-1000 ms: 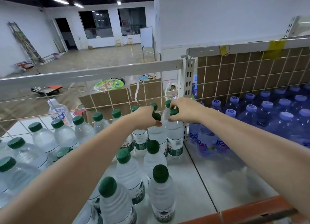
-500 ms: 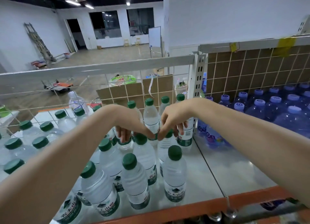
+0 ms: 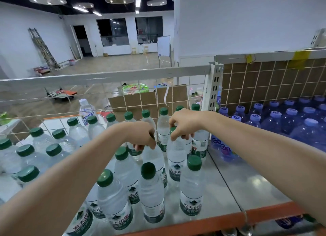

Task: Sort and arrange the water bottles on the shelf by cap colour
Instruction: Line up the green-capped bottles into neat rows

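Note:
Clear water bottles with green caps (image 3: pixel 194 162) crowd the left shelf section (image 3: pixel 217 188). Blue-tinted bottles with pale purple caps (image 3: pixel 291 112) fill the right section. My left hand (image 3: pixel 143 136) curls down over the top of one green-capped bottle (image 3: pixel 153 158) in the middle of the group, and its cap is hidden under my fingers. My right hand (image 3: pixel 183 124) pinches the green cap (image 3: pixel 172 129) of the neighbouring bottle (image 3: pixel 176 158) just to the right. Both bottles stand upright on the shelf.
A white wire mesh back (image 3: pixel 141 101) and a perforated upright post (image 3: pixel 214 87) bound the shelf. An orange front rail (image 3: pixel 220 220) marks its near edge. Behind the mesh stand a white-capped bottle (image 3: pixel 85 108) and cardboard boxes (image 3: pixel 134 99). Bare shelf surface lies at the front right of the green group.
Both hands have drawn back from the rear row by the post to two bottles nearer the middle. The view has also tilted down and shifted.

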`<state>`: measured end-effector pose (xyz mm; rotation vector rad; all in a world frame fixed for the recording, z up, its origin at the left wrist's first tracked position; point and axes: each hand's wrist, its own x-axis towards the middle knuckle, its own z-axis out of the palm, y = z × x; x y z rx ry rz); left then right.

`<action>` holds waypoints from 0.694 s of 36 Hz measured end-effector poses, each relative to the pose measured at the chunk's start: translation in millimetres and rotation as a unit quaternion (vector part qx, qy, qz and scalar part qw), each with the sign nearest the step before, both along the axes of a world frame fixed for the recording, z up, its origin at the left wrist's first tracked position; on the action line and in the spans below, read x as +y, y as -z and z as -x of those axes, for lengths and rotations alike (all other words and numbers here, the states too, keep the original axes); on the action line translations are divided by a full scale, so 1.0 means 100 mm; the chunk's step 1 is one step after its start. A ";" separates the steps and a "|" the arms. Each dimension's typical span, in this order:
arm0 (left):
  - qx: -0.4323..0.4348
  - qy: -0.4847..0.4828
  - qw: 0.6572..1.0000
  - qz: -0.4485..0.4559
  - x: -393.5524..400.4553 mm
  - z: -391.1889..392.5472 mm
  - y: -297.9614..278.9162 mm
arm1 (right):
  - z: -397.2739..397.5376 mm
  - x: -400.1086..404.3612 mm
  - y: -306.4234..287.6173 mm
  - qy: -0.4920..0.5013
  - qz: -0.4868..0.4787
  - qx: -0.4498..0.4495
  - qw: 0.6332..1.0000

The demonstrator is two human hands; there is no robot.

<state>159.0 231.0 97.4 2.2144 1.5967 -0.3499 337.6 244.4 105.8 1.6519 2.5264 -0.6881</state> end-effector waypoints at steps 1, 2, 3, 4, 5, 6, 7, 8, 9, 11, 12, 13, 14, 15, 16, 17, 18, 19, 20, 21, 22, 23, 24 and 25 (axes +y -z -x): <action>-0.004 -0.005 1.000 -0.003 0.04 0.03 0.01 | 0.02 0.02 0.00 0.003 -0.015 0.003 1.000; -0.007 -0.009 1.000 -0.009 0.08 0.05 0.01 | 0.04 0.05 0.00 0.008 -0.030 0.010 0.999; -0.012 -0.011 1.000 -0.016 0.12 0.07 0.02 | 0.06 0.09 0.01 0.013 -0.045 0.017 0.999; -0.018 -0.013 0.999 -0.024 0.17 0.09 0.02 | 0.08 0.13 0.01 0.017 -0.057 0.025 0.998; -0.021 -0.015 0.999 -0.031 0.21 0.10 0.03 | 0.10 0.16 0.02 0.021 -0.068 0.030 0.997; -0.021 -0.016 0.999 -0.038 0.26 0.12 0.04 | 0.12 0.20 0.03 0.023 -0.075 0.034 0.996; -0.020 -0.017 0.999 -0.045 0.30 0.13 0.05 | 0.13 0.23 0.04 0.024 -0.081 0.033 0.996; -0.020 -0.018 0.998 -0.053 0.35 0.14 0.06 | 0.15 0.26 0.05 0.025 -0.088 0.031 0.995; -0.022 -0.019 0.998 -0.062 0.39 0.14 0.07 | 0.17 0.29 0.08 0.028 -0.096 0.028 0.995; -0.034 -0.024 0.996 -0.075 0.46 0.16 0.09 | 0.20 0.35 0.12 0.039 -0.115 0.022 0.992; -0.041 -0.029 0.996 -0.078 0.49 0.17 0.10 | 0.22 0.39 0.15 0.044 -0.123 0.020 0.991; -0.048 -0.033 0.995 -0.081 0.52 0.18 0.11 | 0.22 0.41 0.17 0.049 -0.127 0.022 0.990; -0.055 -0.036 0.994 -0.083 0.54 0.18 0.12 | 0.23 0.45 0.19 0.054 -0.126 0.025 0.990; -0.059 -0.038 0.994 -0.084 0.56 0.18 0.13 | 0.23 0.48 0.21 0.057 -0.123 0.029 0.990; -0.059 -0.039 0.994 -0.088 0.58 0.18 0.14 | 0.23 0.50 0.22 0.061 -0.118 0.030 0.991; -0.058 -0.038 0.993 -0.092 0.60 0.18 0.15 | 0.24 0.52 0.23 0.065 -0.112 0.029 0.991; -0.058 -0.039 0.993 -0.096 0.61 0.18 0.17 | 0.24 0.54 0.24 0.068 -0.108 0.028 0.992; -0.059 -0.040 0.993 -0.099 0.63 0.18 0.18 | 0.25 0.56 0.26 0.070 -0.105 0.027 0.992; -0.060 -0.042 0.992 -0.100 0.64 0.17 0.19 | 0.26 0.58 0.27 0.071 -0.104 0.025 0.992; -0.060 -0.044 0.992 -0.101 0.66 0.17 0.19 | 0.27 0.59 0.27 0.073 -0.105 0.024 0.992; -0.059 -0.045 0.992 -0.102 0.67 0.17 0.20 | 0.27 0.61 0.28 0.076 -0.104 0.024 0.991; -0.059 -0.047 0.992 -0.104 0.67 0.17 0.20 | 0.28 0.61 0.28 0.078 -0.100 0.027 0.992; -0.058 -0.049 0.992 -0.105 0.68 0.17 0.21 | 0.28 0.62 0.27 0.079 -0.094 0.029 0.992; -0.058 -0.050 0.991 -0.106 0.68 0.16 0.22 | 0.28 0.63 0.27 0.079 -0.088 0.029 0.993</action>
